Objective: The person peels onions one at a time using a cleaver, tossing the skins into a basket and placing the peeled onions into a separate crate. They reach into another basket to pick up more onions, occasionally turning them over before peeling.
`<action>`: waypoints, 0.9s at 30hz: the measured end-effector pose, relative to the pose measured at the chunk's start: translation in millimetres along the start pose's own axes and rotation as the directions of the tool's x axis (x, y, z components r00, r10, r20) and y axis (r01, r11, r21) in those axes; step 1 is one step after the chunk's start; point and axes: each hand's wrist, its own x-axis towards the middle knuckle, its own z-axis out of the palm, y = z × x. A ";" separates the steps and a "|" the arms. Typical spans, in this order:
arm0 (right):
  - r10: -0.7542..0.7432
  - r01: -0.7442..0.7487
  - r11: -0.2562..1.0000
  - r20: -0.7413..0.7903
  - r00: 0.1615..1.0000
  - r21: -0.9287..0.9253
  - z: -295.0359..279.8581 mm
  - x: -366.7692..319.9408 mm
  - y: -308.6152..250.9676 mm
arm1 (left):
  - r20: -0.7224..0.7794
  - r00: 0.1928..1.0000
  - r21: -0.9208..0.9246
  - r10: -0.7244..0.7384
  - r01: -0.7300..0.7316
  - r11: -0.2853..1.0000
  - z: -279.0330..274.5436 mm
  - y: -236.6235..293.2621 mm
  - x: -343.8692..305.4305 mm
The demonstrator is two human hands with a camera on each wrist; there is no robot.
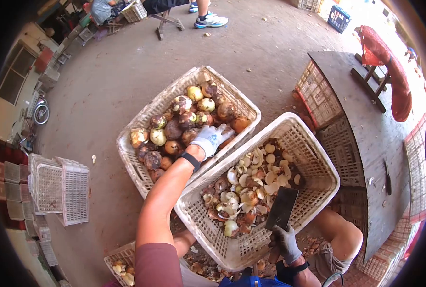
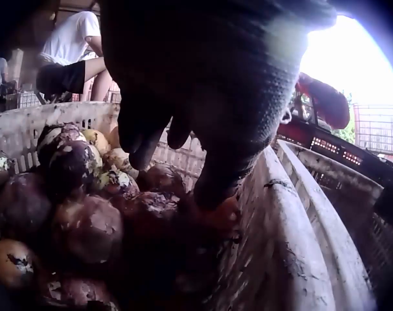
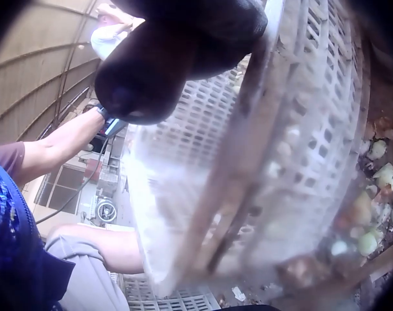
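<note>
In the head view my gloved left hand (image 1: 210,139) reaches over the right side of a crate (image 1: 143,117) piled with brown, purple and yellow-green onions (image 1: 173,129). Its fingers stretch down among them, and the left wrist view shows the fingertips right at a reddish onion (image 2: 219,217) by the crate wall. My gloved right hand (image 1: 286,245) grips a cleaver (image 1: 283,206) by the handle, its broad dark blade pointing up over the near crate (image 1: 318,167). White slices and peelings (image 1: 251,184) cover that crate's bottom.
A dark-topped table (image 1: 342,95) stands on the right with a knife (image 1: 388,177) on it. Stacked crates (image 1: 62,189) are at the left. A smaller crate (image 1: 119,265) with peeled pieces sits near my legs. Scraps litter the ground; another person's shoes (image 1: 211,20) are ahead.
</note>
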 end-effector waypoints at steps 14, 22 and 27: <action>0.029 -0.030 0.999 0.023 0.999 0.012 -5.7 -6.7 -6.8 | 0.134 0.923 -0.745 -0.360 0.333 0.577 -22.6 -17.8 0.9; -0.234 0.230 0.972 0.115 0.965 0.045 12.0 -27.8 -13.6 | 0.006 0.997 -0.994 -0.071 0.013 0.105 -137.4 44.3 -109.1; -0.592 0.604 0.781 0.117 0.797 -0.160 24.4 -71.0 -15.5 | -0.055 0.997 -0.967 0.062 -0.068 0.245 -157.2 134.0 -155.4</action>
